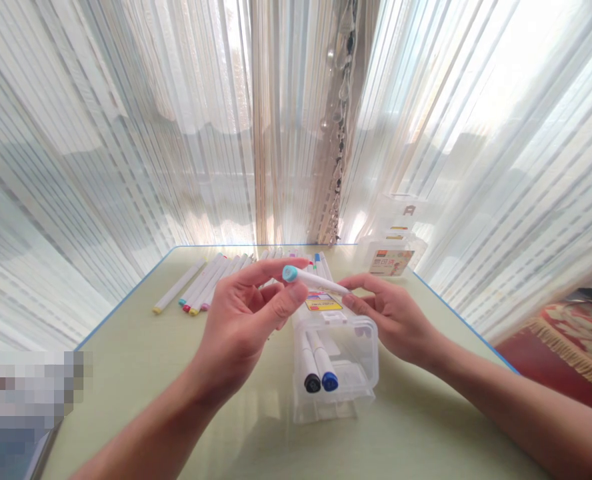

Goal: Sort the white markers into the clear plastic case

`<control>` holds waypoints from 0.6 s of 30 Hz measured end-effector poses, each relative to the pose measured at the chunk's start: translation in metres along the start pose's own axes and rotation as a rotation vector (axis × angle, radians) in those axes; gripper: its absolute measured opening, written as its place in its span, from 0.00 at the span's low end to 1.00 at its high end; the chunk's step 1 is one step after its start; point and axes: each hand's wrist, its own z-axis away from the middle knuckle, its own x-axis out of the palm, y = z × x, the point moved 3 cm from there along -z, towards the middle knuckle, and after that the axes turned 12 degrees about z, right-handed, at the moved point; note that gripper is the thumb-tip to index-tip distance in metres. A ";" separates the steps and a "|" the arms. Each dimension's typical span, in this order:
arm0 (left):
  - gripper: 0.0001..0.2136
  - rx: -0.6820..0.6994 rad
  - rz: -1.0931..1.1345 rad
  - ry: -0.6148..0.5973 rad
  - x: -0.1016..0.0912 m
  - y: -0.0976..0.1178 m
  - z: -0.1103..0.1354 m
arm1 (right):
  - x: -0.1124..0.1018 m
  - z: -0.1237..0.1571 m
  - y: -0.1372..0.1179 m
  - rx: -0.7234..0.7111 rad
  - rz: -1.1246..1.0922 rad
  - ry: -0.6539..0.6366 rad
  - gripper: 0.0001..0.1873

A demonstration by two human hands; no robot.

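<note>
A white marker with a light-blue cap [312, 279] is held across the middle, above a clear plastic box. The fingers of my left hand [256, 307] pinch its capped end. At the other end, the fingertips of my right hand [393, 317] close on the marker's tip. Below lies the clear plastic box [369, 357], its opening facing me and a yellow label on top. Inside it, along the left wall, rest a black-capped marker [312, 381] and a blue-capped marker [330, 380].
Several white markers [216, 280] with coloured ends lie at the back left of the table [141, 373]. More markers [321, 263] lie behind my hands, partly hidden. Another clear case [391, 257] stands at the back right. Striped curtains [196, 133] hang behind the table.
</note>
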 end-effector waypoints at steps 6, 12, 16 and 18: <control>0.08 0.003 -0.016 0.021 0.000 0.001 0.000 | -0.001 0.001 -0.001 0.009 -0.029 0.015 0.21; 0.07 0.021 -0.013 0.057 0.001 0.003 -0.002 | -0.001 0.002 -0.002 0.006 -0.037 0.029 0.21; 0.08 0.027 -0.025 0.061 0.000 0.003 -0.002 | -0.001 0.002 -0.002 0.005 -0.039 0.038 0.21; 0.07 0.028 -0.025 0.053 0.000 0.003 -0.001 | -0.001 0.001 -0.002 0.003 -0.038 0.040 0.21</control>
